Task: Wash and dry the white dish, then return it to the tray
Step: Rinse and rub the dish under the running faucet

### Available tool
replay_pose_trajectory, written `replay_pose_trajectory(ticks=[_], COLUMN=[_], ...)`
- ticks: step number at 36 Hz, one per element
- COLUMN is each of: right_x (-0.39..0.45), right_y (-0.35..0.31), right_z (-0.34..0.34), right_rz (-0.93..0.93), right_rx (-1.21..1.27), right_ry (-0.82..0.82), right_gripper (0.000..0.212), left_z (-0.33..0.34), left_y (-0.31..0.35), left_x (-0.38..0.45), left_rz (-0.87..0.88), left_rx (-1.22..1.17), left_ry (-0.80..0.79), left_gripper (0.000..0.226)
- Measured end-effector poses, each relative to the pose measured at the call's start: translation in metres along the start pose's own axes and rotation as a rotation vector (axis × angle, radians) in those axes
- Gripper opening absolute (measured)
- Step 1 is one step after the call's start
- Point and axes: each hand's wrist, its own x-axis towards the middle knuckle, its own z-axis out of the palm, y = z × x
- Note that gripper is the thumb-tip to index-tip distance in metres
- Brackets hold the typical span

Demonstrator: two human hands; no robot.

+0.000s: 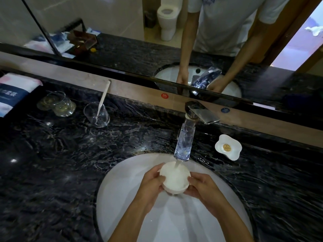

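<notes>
The sink (122,198) fills the lower centre of the frame. Over it, the white dish (174,179) is gripped between left hand (153,180) and right hand (201,187), mouth up under the faucet (185,137) stream (hands equally near, no tray visible).

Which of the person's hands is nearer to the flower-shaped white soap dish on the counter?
The right hand. It grips the white dish on the side towards the flower-shaped soap dish, which sits up and to its right. The left hand grips the far side.
</notes>
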Motion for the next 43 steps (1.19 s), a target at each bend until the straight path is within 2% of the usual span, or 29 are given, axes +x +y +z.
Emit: replay_pose_trajectory(ticks=[6, 13, 20, 25, 32, 36, 39, 43], right_x=[-0.005, -0.01, -0.014, -0.012, -0.009, -0.001, 0.0, -0.005], right_y=[0.015, 0.015, 0.001, 0.001, 0.015, 0.026, 0.027, 0.027], right_z=[0.005, 0.001, 0.002, 0.004, 0.004, 0.002, -0.001, -0.001], right_rz=[-0.039, -0.157, -0.164, -0.082, -0.036, -0.059, -0.107, -0.226], right_rx=[0.114, 0.128, 0.046, 0.052, 0.259, 0.316, 0.272, 0.082], right_ry=[-0.01, 0.052, 0.108, 0.14, 0.016, 0.017, 0.029, 0.05], right_gripper=[0.027, 0.043, 0.039, 0.021, 0.018, 0.03, 0.038, 0.042], left_z=[-0.001, -0.01, -0.002, -0.001, -0.008, -0.009, -0.009, -0.007], left_y=[0.006, -0.007, -0.02, -0.015, -0.002, -0.007, -0.011, -0.013], left_x=[-0.002, 0.003, 0.007, 0.005, 0.006, 0.008, 0.005, 0.005], left_rz=[0.142, 0.173, 0.071, 0.014, 0.112, 0.186, 0.211, 0.167], left_rx=[0.044, 0.004, 0.001, 0.031, 0.046, 0.022, 0.001, -0.057], left_ry=[-0.014, -0.051, -0.031, 0.013, 0.006, -0.008, -0.027, -0.081], left_gripper=[0.044, 0.048, 0.046, 0.036, 0.033, 0.034, 0.036, 0.036])
